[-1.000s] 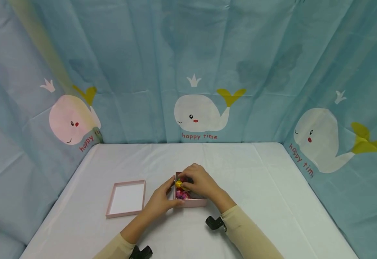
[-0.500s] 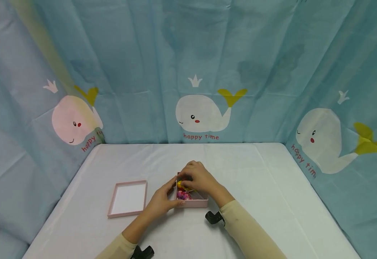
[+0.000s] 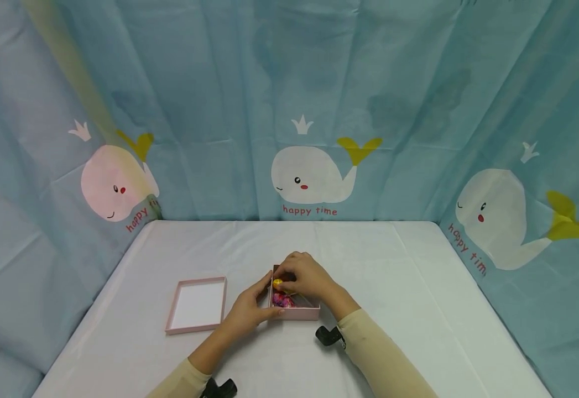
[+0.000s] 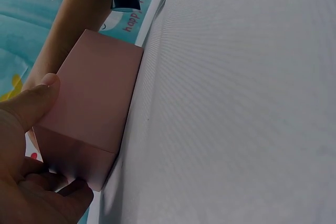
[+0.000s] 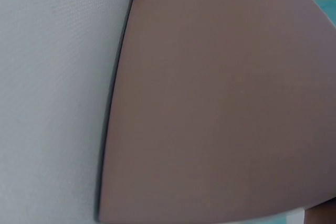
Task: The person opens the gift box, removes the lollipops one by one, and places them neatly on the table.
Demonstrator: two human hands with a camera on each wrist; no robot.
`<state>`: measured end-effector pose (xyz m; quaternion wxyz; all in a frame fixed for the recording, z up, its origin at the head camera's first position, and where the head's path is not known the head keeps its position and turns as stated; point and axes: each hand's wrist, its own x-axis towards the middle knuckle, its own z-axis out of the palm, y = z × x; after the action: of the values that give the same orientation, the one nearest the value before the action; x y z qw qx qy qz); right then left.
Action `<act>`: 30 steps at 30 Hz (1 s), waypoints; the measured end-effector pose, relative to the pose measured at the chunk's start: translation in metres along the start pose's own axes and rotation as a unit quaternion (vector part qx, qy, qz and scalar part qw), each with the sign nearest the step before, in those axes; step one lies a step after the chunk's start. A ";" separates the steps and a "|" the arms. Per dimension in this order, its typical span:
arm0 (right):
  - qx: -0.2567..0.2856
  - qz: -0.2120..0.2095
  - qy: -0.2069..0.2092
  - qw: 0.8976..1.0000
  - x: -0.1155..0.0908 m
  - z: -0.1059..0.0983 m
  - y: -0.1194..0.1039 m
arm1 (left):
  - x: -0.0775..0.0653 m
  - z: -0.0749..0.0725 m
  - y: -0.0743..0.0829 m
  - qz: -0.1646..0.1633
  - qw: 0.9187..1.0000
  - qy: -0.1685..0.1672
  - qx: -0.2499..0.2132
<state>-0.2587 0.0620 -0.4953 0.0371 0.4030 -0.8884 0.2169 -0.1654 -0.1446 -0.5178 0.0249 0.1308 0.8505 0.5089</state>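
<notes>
In the head view a pink open-topped box (image 3: 301, 314) sits on the white table. My left hand (image 3: 247, 307) grips its near left corner, thumb on the front wall and fingers along the left side. The left wrist view shows that thumb (image 4: 42, 98) flat on the pink wall, the other fingers bent at the adjoining side. Over the box is my right hand (image 3: 306, 276), its thumb and fingers pinching a shiny yellow-wrapped candy (image 3: 277, 283) inside. Pink-purple wrapped candies (image 3: 283, 300) lie near the front left corner. The right hand hides much of the interior.
Left of the box lies a shallow pink lid (image 3: 194, 330), its white inside facing up. A black wrist camera (image 3: 329, 335) hangs below the right sleeve, another (image 3: 219, 388) at the left sleeve. A blue whale-print curtain (image 3: 209, 110) encloses the table's back and sides.
The right hand rises slightly, then lowers again, staying over the box. Dark red wrappers seen under its fingers earlier are now hidden. The left hand keeps its grip, and the view shifts slightly.
</notes>
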 end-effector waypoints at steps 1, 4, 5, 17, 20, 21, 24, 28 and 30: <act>-0.002 0.001 -0.001 1.000 0.000 0.000 0.000 | 0.000 0.000 0.000 0.000 1.000 -0.002 0.000; -0.007 0.004 -0.004 1.000 0.000 0.001 0.001 | 0.000 -0.001 -0.001 0.000 1.000 -0.004 0.003; -0.008 0.006 -0.006 1.000 0.001 0.001 0.000 | 0.000 -0.002 0.000 0.000 1.000 -0.003 0.005; -0.010 0.018 -0.007 1.000 0.008 -0.002 -0.003 | 0.000 -0.006 0.006 -0.018 1.000 0.003 -0.001; -0.004 0.020 0.001 1.000 0.008 -0.003 -0.003 | 0.000 -0.004 0.006 -0.017 1.000 0.011 -0.001; -0.001 0.019 0.003 1.000 0.008 -0.003 -0.002 | 0.000 -0.003 0.006 -0.018 1.000 0.013 -0.003; 0.006 0.018 0.009 1.000 0.006 -0.003 -0.002 | -0.002 0.000 0.003 -0.023 1.000 0.020 -0.007; 0.015 0.011 0.018 1.000 0.002 -0.001 0.000 | -0.006 0.006 0.001 -0.024 0.999 0.027 -0.020; 0.018 0.006 0.026 0.999 0.000 -0.001 0.001 | -0.007 0.009 0.000 -0.019 0.999 0.028 -0.028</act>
<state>-0.2595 0.0625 -0.4948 0.0513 0.3927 -0.8853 0.2437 -0.1567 -0.1389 -0.5223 0.0145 0.0991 0.8387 0.5353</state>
